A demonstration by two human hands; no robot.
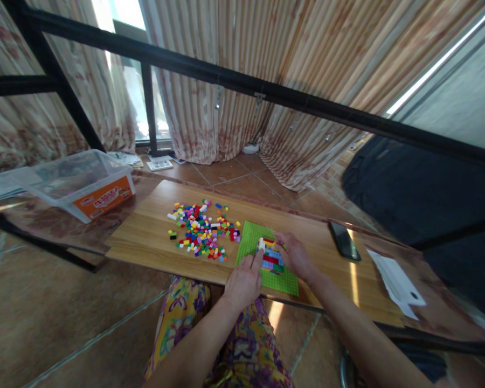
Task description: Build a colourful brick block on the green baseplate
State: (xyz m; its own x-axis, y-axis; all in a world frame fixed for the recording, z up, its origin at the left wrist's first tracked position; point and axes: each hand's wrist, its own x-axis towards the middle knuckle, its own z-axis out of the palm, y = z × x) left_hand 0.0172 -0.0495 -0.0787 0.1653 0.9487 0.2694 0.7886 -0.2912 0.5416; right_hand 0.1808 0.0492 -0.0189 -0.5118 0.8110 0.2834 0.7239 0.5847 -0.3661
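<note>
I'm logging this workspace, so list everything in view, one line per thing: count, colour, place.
wooden board: one, light brown, across the dark frame
baseplate: one, green, on the board's near edge
brick build: one, multicoloured, on the baseplate
loose bricks: many, mixed colours, left of the baseplate
phone: one, black, right part of the board
paper: one, white, far right
plastic box: one, clear with orange label, far left
curtains: striped beige, behind
left hand: one, fingertips at the build's left side
right hand: one, on the build's right side
</note>
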